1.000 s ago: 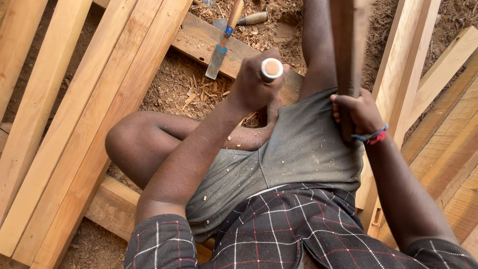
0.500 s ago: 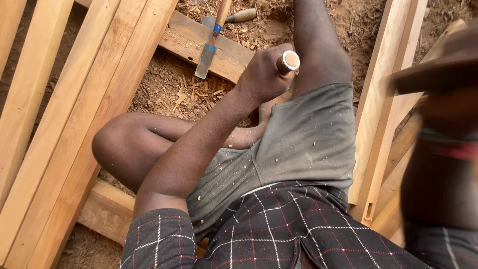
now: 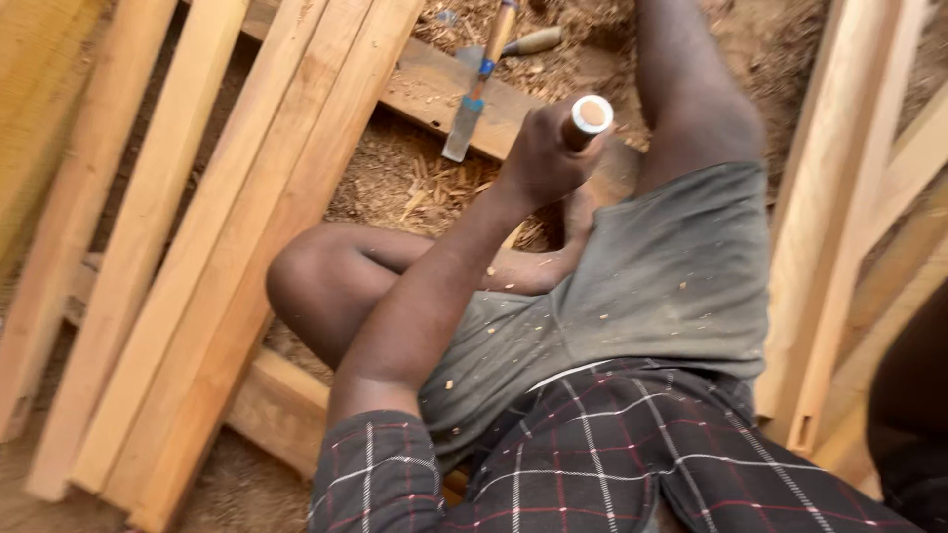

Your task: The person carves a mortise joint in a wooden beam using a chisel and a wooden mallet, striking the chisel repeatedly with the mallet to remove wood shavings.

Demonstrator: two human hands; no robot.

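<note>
Beyond the left hand (image 3: 538,158), closed around one round handle (image 3: 590,118), two chisels (image 3: 472,94) lie near the sawdust floor (image 3: 395,188).

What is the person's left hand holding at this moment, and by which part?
The left hand grips a wooden-handled tool around its handle, just below the pale butt end; the working end is hidden.

Rough wooden planks (image 3: 247,227), matt metal chisel blade (image 3: 462,128)

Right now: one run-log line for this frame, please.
left hand: gripping chisel handle | right hand: out of view | spare chisel: lying on plank | ground: wood shavings
</note>
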